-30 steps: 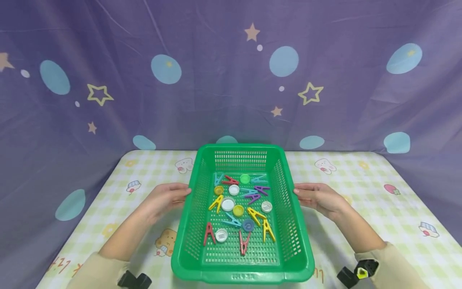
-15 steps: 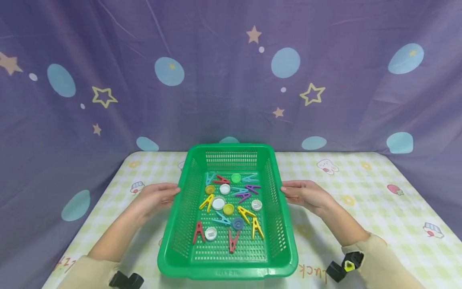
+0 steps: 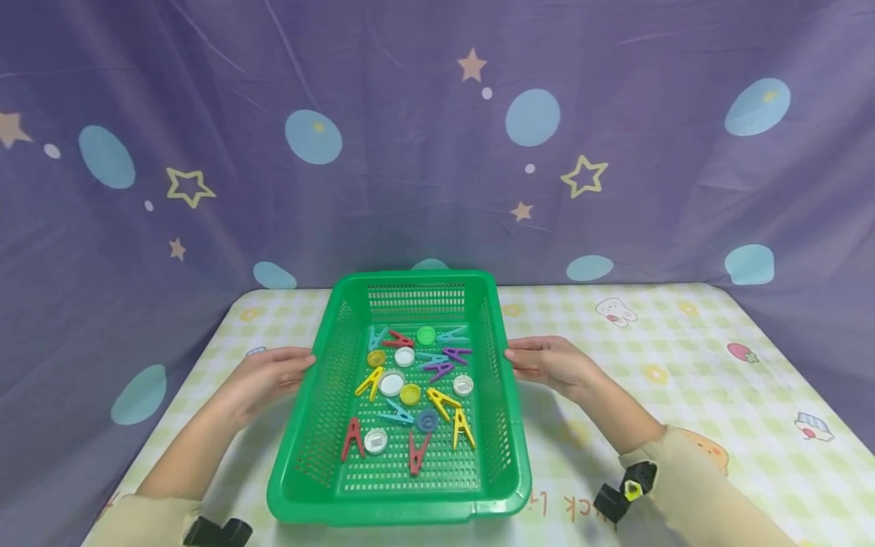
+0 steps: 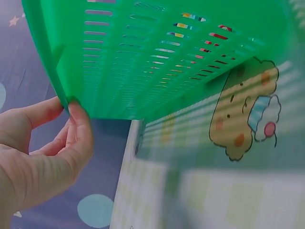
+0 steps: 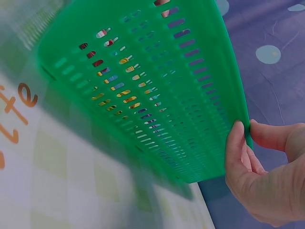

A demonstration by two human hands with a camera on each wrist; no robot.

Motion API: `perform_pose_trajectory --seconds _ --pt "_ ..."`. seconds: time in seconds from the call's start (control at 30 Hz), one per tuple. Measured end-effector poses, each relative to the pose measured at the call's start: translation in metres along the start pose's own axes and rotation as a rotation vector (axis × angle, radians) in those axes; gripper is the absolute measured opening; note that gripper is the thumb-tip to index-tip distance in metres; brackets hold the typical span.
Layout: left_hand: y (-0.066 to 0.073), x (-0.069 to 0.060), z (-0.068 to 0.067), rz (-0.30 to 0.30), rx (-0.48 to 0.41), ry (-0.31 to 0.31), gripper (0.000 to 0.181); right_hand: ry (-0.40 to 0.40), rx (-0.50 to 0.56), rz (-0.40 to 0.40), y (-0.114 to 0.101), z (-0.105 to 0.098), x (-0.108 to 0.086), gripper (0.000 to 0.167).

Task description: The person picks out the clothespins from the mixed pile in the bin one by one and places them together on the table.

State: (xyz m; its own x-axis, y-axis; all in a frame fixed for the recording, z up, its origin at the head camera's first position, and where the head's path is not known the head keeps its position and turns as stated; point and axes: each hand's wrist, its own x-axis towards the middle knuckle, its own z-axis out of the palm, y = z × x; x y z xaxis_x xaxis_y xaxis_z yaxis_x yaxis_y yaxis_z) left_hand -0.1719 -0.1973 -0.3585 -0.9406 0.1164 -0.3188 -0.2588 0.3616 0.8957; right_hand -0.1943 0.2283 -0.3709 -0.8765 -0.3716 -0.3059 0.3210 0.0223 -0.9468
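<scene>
A green slotted plastic basket (image 3: pixel 399 513) stands left of the middle of the table in the head view. My left hand (image 3: pixel 265 380) pinches its left rim; in the left wrist view thumb and fingers (image 4: pixel 83 129) meet across that rim. On the opposite side my right hand (image 3: pixel 552 368) grips the right rim, the same pinch showing in the right wrist view. Inside lie plastic clothespins, such as a yellow clothespin (image 3: pixel 462 430) and a red clothespin (image 3: pixel 352 441), among bottle caps like a white cap (image 3: pixel 375 441) and a blue cap (image 3: pixel 428 421). Whether the basket's base touches the cloth, I cannot tell.
A checked tablecloth (image 3: pixel 683 365) with cartoon prints covers the table. Behind it hangs a purple curtain (image 3: pixel 410 190) with stars and blue ovals. A small black device (image 3: pixel 625 490) sits on my right sleeve; another black device (image 3: pixel 217 532) is on the left one.
Both hands have moved left across the table together with the basket, keeping their hold on its rims. The clothespins and caps keep their arrangement inside it.
</scene>
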Motion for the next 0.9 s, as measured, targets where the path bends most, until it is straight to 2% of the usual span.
perform_pose_trajectory --seconds 0.17,0.43,0.63,0.77,0.9 --pt "-0.002 -0.0001 -0.0027 -0.01 -0.038 0.003 0.068 -0.005 0.007 -0.005 -0.0016 0.0034 0.0015 0.05" --pt "-0.0034 -0.0024 -0.0064 -0.01 -0.032 0.027 0.069 -0.026 0.003 -0.006 -0.0022 0.0084 0.0045 0.05" --pt "-0.0036 -0.0023 -0.0057 -0.017 -0.048 0.022 0.068 -0.04 0.028 0.001 -0.0045 0.0095 0.003 0.048" --pt "-0.0016 -0.004 -0.0029 0.0 0.043 0.04 0.07 -0.042 0.036 0.005 -0.0058 0.0074 0.0013 0.047" --pt "0.0015 -0.0094 0.001 0.083 0.205 0.076 0.068 -0.029 0.043 0.011 -0.0055 0.004 -0.0006 0.048"
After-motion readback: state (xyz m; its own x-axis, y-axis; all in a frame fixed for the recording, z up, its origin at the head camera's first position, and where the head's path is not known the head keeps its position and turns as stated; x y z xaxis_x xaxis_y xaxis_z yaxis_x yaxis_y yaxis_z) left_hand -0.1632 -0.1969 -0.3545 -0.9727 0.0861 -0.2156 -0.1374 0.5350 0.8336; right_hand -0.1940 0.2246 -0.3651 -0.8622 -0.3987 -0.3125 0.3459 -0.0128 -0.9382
